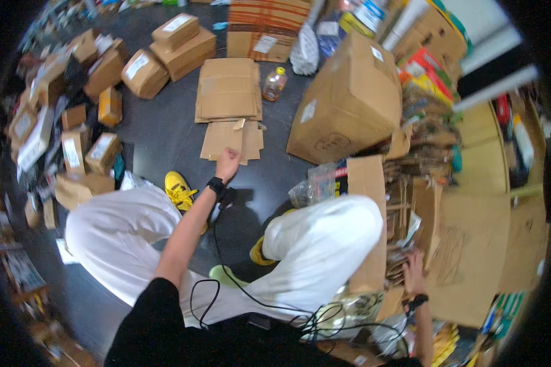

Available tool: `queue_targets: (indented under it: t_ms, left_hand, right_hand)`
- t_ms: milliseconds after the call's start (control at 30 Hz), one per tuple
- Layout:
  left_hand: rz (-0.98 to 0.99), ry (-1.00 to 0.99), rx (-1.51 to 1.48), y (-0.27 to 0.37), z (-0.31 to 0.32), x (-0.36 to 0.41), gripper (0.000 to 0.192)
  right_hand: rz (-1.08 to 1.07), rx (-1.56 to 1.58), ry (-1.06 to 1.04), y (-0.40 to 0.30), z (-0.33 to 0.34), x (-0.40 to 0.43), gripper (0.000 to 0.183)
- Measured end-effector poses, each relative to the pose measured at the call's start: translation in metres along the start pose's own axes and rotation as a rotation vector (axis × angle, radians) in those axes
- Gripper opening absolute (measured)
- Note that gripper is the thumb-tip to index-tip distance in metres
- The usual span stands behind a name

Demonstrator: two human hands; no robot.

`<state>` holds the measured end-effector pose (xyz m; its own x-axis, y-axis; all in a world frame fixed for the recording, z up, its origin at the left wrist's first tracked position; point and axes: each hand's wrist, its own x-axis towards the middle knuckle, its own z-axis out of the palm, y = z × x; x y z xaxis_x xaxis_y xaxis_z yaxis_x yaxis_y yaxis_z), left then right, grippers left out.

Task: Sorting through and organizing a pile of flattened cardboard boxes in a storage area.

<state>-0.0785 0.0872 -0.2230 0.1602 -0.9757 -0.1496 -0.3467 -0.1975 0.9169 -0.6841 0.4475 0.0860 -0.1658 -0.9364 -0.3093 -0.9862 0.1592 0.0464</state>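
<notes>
My left hand (228, 160) is at the near end of flattened cardboard pieces (222, 137) on the dark floor, its fingers curled; whether it pinches the cardboard cannot be told. Beyond those pieces lies a neat stack of larger flattened cardboard (229, 89). My right hand (414, 271) reaches, fingers spread, to the edge of an open cardboard box (366, 225) at my right, which holds many folded cardboard pieces (397, 229). No object shows in its grasp. Each wrist wears a black band, and a black cable hangs across my lap.
A large carton (349, 101) and a plastic bottle with a yellow cap (274, 84) stand ahead to the right. Labelled parcels (146, 73) lie ahead and left. Clear plastic packaging (310, 186) is beside my right knee. Large cardboard sheets (468, 257) lie at far right.
</notes>
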Motion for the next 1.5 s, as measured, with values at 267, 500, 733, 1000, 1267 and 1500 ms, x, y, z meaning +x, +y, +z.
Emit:
queue_targets:
  t_ms: [267,500,733,1000,1267,1500]
  left_hand:
    - [-0.530,0.456,0.561,-0.080,-0.056,0.063,0.084]
    - [-0.606,0.410,0.674,-0.060,0.009,0.095,0.097]
    - [-0.690,0.203,0.616,-0.050,0.026,0.081,0.085]
    - [-0.329,-0.076,0.126,-0.052,-0.009,0.089,0.057]
    - [0.312,-0.944,0.186,0.201,-0.156,0.062,0.056]
    - [0.520,-0.691,0.120,0.402,-0.251,-0.093,0.045]
  right_hand:
    - [-0.135,0.193,0.204,-0.107,-0.142,0.059,0.045]
    - [-0.171,0.054,0.127,-0.190,-0.166,0.027,0.029]
    - [-0.028,0.202,0.211,-0.173,-0.138,0.012,0.022]
    - [-0.113,0.447,0.253,-0.203,-0.159,0.046,0.017]
    - [-0.540,1.030,0.185,-0.300,-0.180,0.142,0.034]
    - [-0.868,1.405,-0.404,-0.405,-0.173,0.195,0.065]
